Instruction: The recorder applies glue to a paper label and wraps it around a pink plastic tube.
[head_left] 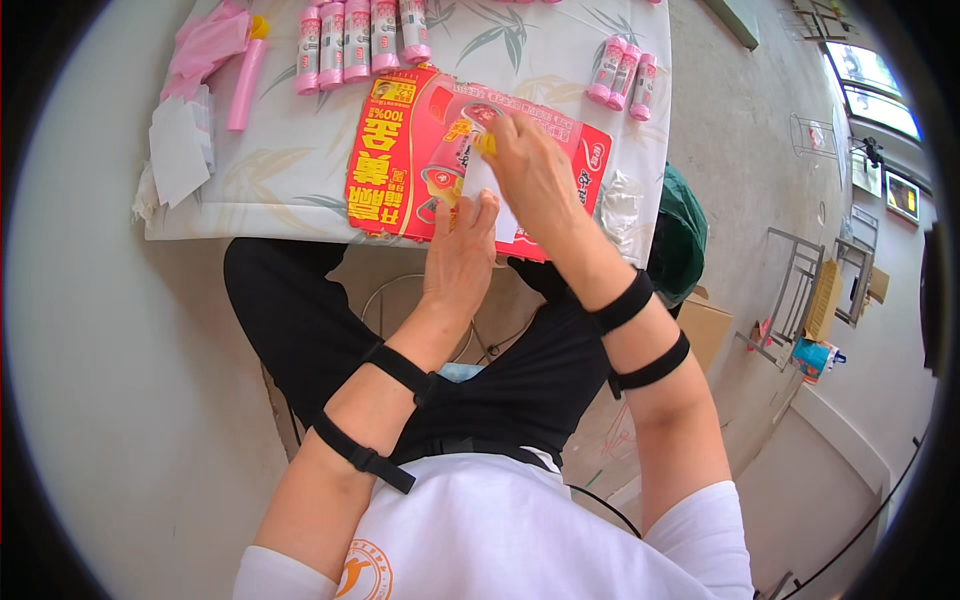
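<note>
A white paper slip (508, 222) lies on a red and yellow printed cardboard sheet (400, 130) at the table's near edge. My left hand (462, 245) rests at the slip's left side, its fingers apart and the tips pressing on the paper. Above the slip's far end, my right hand (535, 175) is closed on a small yellow object (485, 145). Only a bit of that object shows between the fingers, so its kind is hidden.
Several pink rolls with printed labels (357, 40) lie at the far left, with three more pink rolls (625, 72) at the far right. White slips (180, 145) and a pink tube (246, 85) lie on the left. A green bag (680, 235) hangs beside the table's right edge.
</note>
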